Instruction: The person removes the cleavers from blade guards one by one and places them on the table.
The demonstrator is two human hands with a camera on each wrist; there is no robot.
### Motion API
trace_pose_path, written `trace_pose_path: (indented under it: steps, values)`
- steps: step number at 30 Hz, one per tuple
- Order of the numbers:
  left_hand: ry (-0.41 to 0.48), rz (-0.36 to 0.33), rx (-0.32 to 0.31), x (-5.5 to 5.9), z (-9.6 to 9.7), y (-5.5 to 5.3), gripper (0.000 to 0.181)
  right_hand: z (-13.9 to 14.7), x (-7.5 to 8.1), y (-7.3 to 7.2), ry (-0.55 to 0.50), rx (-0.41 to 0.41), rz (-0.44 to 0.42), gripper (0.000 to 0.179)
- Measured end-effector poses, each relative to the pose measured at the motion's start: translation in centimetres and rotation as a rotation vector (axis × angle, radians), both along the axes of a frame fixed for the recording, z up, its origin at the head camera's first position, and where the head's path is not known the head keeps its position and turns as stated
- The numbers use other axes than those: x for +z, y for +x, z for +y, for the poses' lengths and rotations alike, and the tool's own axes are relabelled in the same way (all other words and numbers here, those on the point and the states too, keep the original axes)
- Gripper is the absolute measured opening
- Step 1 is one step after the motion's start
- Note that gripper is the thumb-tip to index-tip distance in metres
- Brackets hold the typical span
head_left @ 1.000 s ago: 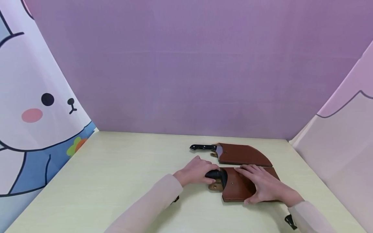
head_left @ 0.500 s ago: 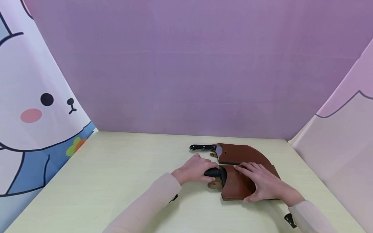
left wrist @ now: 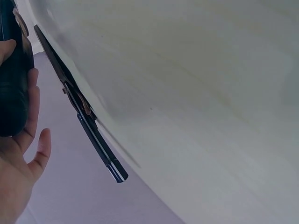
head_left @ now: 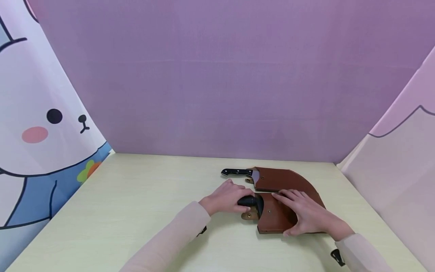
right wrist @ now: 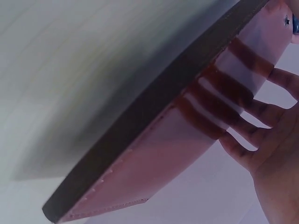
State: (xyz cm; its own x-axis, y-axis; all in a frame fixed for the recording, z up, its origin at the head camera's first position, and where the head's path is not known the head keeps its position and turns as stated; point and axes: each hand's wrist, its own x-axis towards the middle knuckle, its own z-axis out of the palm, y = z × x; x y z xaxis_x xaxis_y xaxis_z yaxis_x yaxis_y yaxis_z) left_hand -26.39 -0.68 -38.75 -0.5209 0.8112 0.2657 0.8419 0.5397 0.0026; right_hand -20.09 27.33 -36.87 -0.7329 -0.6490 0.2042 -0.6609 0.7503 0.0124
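Note:
My left hand (head_left: 227,197) grips the black handle (head_left: 247,200) of a knife whose blade is hidden in a brown leather sheath (head_left: 276,219). In the left wrist view, that thick handle (left wrist: 11,102) lies within the curled fingers. My right hand (head_left: 307,216) rests spread over the sheath, thumb towards its near edge. In the right wrist view, extended fingertips touch the sheath's smooth face (right wrist: 173,149). Just beyond lies another brown sheath (head_left: 282,180), a second knife's riveted black handle (head_left: 236,172) sticking out to the left. The near sheath's far edge meets it.
Everything lies on a pale wooden table (head_left: 153,177). A purple cloth wall (head_left: 217,87) rises behind it, with printed panels at left and right. Small black pieces (head_left: 337,257) show by both sleeves.
Both hands and the near sheathed knife have shifted slightly away and a little left, up against the far sheath. Over the last half second they have barely moved. The far knife stays put.

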Motion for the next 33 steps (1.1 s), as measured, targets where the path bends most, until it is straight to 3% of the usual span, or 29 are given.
trace_pose_path:
  steps: [33]
  values:
    - [0.005, -0.049, 0.011, 0.1, -1.8, -0.4, 0.037, 0.6, -0.2, -0.2, 0.005, -0.044, -0.051, 0.104]
